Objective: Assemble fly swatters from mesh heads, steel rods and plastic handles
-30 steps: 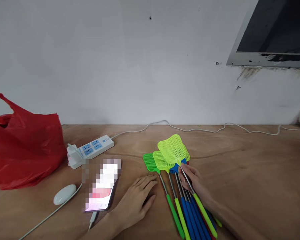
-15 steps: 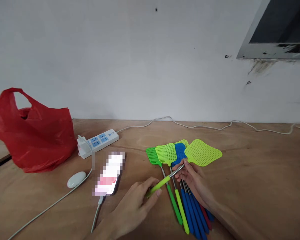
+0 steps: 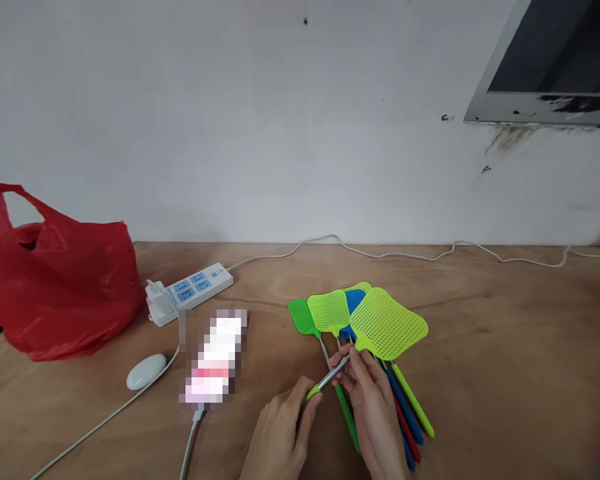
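Left hand (image 3: pixel 281 425) moved off bench (image 3: pixel 505 373) left of swatter pile (image 3: pixel 329 313) | now grips yellow swatter's handle (image 3: pixel 312 393); right hand (image 3: pixel 373 401) pinches its shaft | yellow swatter (image 3: pixel 390 325) over pile | judged: two-handed handling underway

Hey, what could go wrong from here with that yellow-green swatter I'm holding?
The yellow-green swatter overlaps the other swatters in view, so lowering or turning it might knock their fan askew. The right hand is over them too and could nudge their handles. The left hand is not far from the phone's cable; a sideways sweep might snag it.
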`<state>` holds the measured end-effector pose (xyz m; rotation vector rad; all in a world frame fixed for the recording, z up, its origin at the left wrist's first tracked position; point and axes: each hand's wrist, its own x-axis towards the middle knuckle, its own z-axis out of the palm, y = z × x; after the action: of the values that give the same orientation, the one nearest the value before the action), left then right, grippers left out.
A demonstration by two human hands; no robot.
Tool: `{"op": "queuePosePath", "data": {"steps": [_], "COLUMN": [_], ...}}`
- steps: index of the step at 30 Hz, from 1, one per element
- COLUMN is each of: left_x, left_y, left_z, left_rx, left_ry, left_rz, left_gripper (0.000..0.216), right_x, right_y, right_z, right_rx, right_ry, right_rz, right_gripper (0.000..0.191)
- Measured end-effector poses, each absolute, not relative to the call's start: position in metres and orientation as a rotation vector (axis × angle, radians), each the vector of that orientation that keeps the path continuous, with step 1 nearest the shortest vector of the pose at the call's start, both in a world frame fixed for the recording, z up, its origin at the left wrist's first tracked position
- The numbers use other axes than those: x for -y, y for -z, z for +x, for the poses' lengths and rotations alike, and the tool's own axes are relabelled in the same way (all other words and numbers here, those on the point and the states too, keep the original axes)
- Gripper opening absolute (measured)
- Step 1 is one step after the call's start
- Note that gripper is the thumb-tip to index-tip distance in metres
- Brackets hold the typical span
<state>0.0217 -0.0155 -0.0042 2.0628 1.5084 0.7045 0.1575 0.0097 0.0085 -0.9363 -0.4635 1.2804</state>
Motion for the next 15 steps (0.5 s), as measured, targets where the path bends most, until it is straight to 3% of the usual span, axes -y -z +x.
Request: {"op": "queuePosePath", "data": {"steps": [8, 15], "left_x": [0.022, 0.032], "left_y": [0.017, 0.023], "left_z": [0.011, 0.009], "left_rx": [-1.504, -1.488], "left_ry": [-0.635, -0.493], "left_rz": [2.146, 2.156], "left_gripper": [0.029, 0.03], "right_x": [-0.006, -0.009], "right_y": [-0.019, -0.013], "right_z": [0.138, 0.132], "right_rx": [0.131, 0.02], "right_ry": [-1.437, -1.425], "right_rz": [-0.596, -0.622], "right_gripper": [0.026, 0.052]}}
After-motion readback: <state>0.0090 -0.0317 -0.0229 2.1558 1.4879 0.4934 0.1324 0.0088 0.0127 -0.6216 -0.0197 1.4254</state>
